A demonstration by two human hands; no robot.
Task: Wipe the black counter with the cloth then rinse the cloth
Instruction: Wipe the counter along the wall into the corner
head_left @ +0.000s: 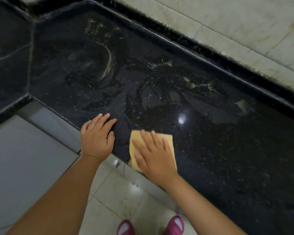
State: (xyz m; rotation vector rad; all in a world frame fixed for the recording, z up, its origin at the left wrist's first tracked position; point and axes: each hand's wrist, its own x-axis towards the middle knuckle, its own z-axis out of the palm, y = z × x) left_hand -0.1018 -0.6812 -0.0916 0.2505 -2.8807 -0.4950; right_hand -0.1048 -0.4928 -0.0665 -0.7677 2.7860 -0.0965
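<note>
The person is wearing no sleeves: both forearms are showing bare to the frame's edge. The left hand (97, 138) and right hand (155, 156) are ungloved, ringless. Pink shoes (174, 225) with grey patches are covering the feet.

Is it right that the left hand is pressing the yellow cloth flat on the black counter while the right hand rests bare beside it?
Not quite: the hands are swapped. In the head view, the right hand presses the yellow cloth flat on the black counter, near its front edge, while the left hand rests bare beside it.
</note>
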